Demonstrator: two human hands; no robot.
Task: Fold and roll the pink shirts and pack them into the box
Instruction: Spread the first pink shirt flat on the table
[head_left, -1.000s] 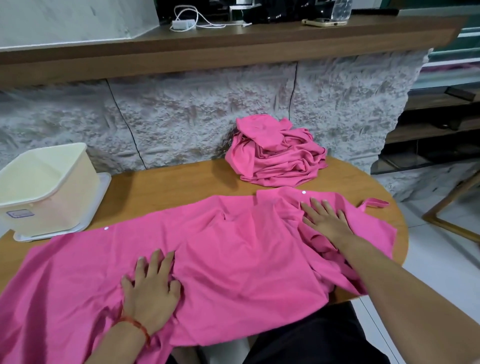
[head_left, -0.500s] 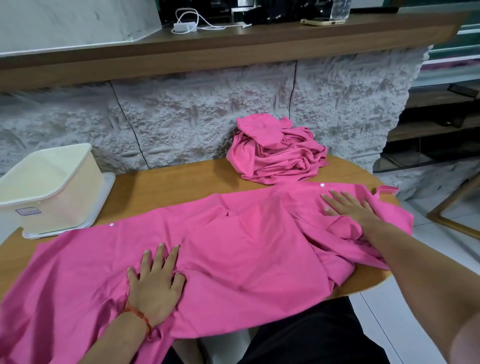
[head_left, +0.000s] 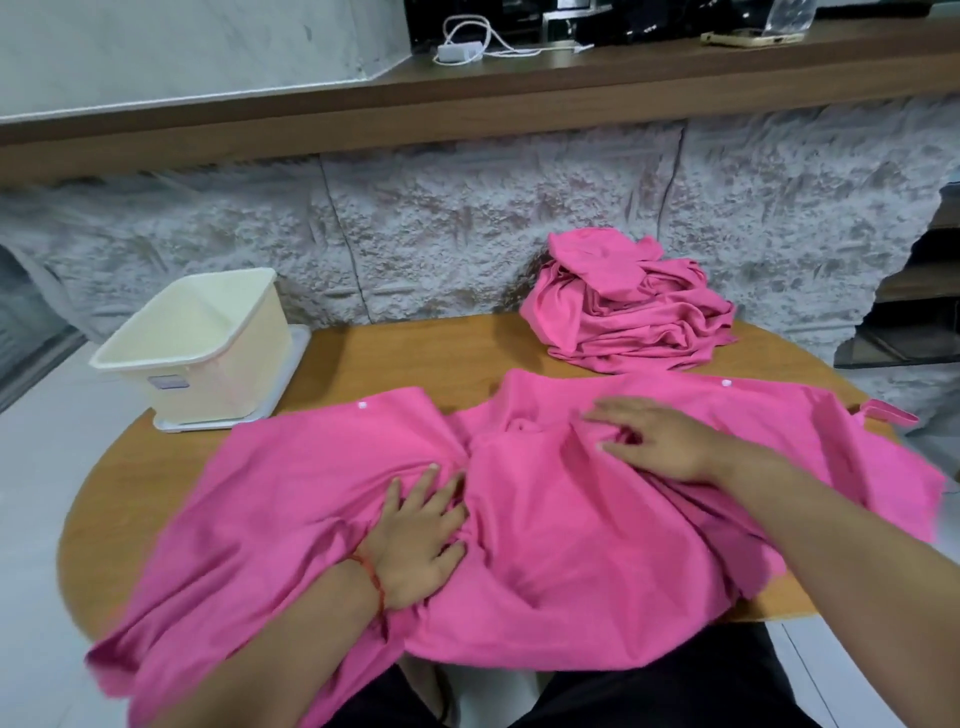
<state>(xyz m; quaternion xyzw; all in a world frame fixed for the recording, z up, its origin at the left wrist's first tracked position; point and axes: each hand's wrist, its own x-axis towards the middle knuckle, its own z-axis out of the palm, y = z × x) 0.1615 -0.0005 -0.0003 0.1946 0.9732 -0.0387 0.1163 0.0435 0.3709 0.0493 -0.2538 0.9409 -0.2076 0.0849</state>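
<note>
Wooden table takes up most of the view, rounded at both ends. One pink shirt is laid across it under both hands, with the near edge hanging off the table toward the person's lap. The fabric is bunched into wrinkles between the two hands.

Beyond the right hand, against the stone wall, there's a crumpled pile of pink shirts. It sits just past the far edge of the spread shirt.

Well out past the left hand, up and to its left, is the cream box. It stands upright on a white lid and nothing shows inside it.

The left hand is palm down on the shirt, fingers a bit spread, cloth gathering at the fingertips. The right hand is also flat on the shirt, fingers stretched out toward the left. It's a bit blurry.

Red string bracelet on the left wrist. White snap on the shirt's far edge beyond the left hand, and another snap beyond the right hand.
</note>
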